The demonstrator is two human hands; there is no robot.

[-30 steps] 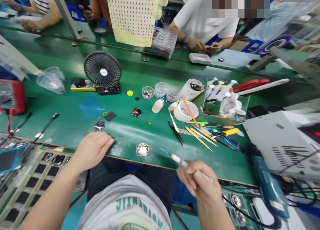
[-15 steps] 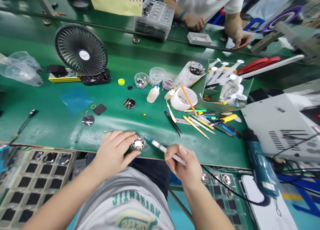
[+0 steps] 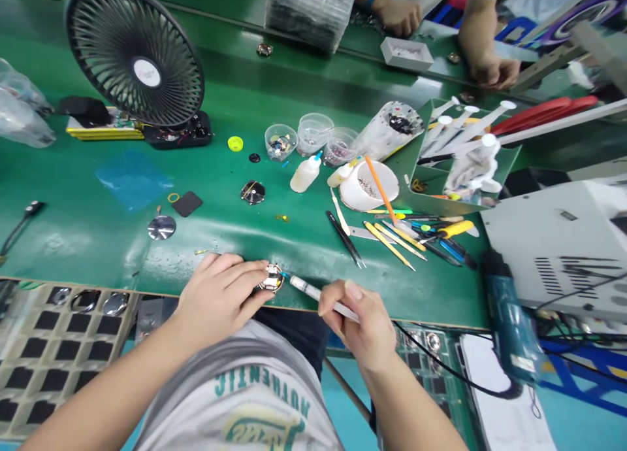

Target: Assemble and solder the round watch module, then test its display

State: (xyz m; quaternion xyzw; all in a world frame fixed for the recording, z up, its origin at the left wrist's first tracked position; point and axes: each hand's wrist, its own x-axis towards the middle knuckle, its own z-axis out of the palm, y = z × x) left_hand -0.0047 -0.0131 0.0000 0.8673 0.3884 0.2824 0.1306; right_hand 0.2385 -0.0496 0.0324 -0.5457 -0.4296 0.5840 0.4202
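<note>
The left hand (image 3: pixel 215 300) pinches a round metal part (image 3: pixel 271 278) by its rim, just inside the near edge of the green tabletop (image 3: pixel 88 242). The right hand (image 3: pixel 357 327) holds a syringe (image 3: pixel 318 294) like a pen, with its blue tip directly beside the part (contact between tip and part cannot be confirmed from this view). The hands are apart, one on each side of the part, and each is clamped on its own item. Farther along the tabletop, a dropper bottle (image 3: pixel 306 174) stands to the left of a white dish (image 3: pixel 365 186). Tweezers (image 3: pixel 345 238) lie below the dish, and a tray of syringes (image 3: pixel 424 206) sits to its right. A heat gun (image 3: pixel 509 320) lies at the right edge. To the left are a black disc (image 3: pixel 253 191), a black pad (image 3: pixel 187 203), a mirrored disc (image 3: pixel 161 227) and a fan (image 3: pixel 134 55). A co-worker's hands (image 3: pixel 490 68) work across the far side, beside a white box (image 3: pixel 406 53).
</note>
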